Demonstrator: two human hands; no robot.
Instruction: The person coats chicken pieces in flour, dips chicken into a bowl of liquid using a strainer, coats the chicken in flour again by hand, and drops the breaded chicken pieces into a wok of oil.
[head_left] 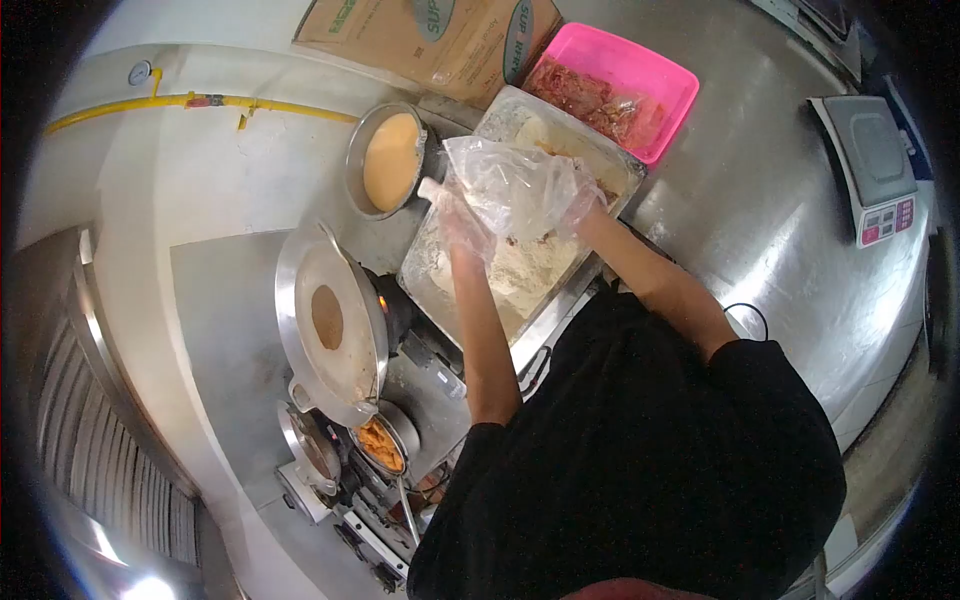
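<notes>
A clear plastic bag (pixel 512 185) is spread between my hands above a metal tray (pixel 430 270) of white flour (pixel 535 270). My left hand (pixel 462 222), in a clear plastic glove, is closed at the bag's left side, with a flour-coated fingertip sticking out toward a metal bowl. My right hand (pixel 582 207), gloved too, grips the bag's right side. Behind the bag, some darker bits lie in the flour; the bag hides part of them. The bag's contents, if any, cannot be made out.
A pink tub (pixel 685 85) of raw meat (pixel 590 100) stands behind the tray, beside a cardboard box (pixel 440 50). Left are a bowl of pale batter (pixel 390 160), a large wok (pixel 290 310) over a burner, and a strainer with fried food (pixel 380 445). A scale (pixel 870 160) sits right.
</notes>
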